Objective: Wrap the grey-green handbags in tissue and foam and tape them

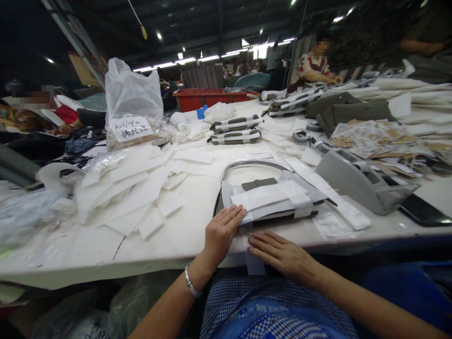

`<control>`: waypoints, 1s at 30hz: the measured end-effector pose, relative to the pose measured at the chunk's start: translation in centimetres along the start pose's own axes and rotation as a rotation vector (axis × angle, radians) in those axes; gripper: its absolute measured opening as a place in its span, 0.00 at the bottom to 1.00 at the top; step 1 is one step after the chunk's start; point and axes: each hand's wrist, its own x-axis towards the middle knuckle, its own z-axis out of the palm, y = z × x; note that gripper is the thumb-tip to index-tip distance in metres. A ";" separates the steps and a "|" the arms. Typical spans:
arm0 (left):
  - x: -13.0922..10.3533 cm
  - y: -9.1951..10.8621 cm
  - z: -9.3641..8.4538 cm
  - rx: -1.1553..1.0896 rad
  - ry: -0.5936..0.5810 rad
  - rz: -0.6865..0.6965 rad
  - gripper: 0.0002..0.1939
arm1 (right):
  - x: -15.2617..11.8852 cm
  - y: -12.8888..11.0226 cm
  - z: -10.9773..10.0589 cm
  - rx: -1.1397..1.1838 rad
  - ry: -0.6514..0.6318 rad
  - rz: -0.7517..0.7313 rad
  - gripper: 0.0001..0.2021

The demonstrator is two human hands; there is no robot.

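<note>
Hands (221, 230) (287, 258) at white-wrapped, dark-strapped bag (273, 195)

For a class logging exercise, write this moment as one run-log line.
left hand: at wrapped handbag's near edge | right hand: fingers at translucent strip | tape dispenser: right of handbag

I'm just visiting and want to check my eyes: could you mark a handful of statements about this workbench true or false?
1. The left hand touches the wrapped bundle. True.
2. The right hand is clenched in a fist. False: its fingers are stretched out.
3. The bracelet is on the right wrist. False: it is on the left.
4. The plastic bag at the picture's left bears handwriting. True.
5. The grey tape dispenser stands left of the bundle. False: it stands to its right.
6. A red container is beyond the table. True.
</note>
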 end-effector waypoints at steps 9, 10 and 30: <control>-0.2 0.0 0.3 0.041 0.001 0.013 0.24 | 3.1 -2.7 1.6 0.107 0.345 0.166 0.21; -0.2 0.0 0.4 0.042 0.004 0.012 0.24 | 3.1 -3.2 1.4 0.124 0.343 0.179 0.21; -0.5 0.2 0.5 0.068 -0.012 0.053 0.21 | 7.1 0.8 -5.9 0.169 0.340 0.305 0.23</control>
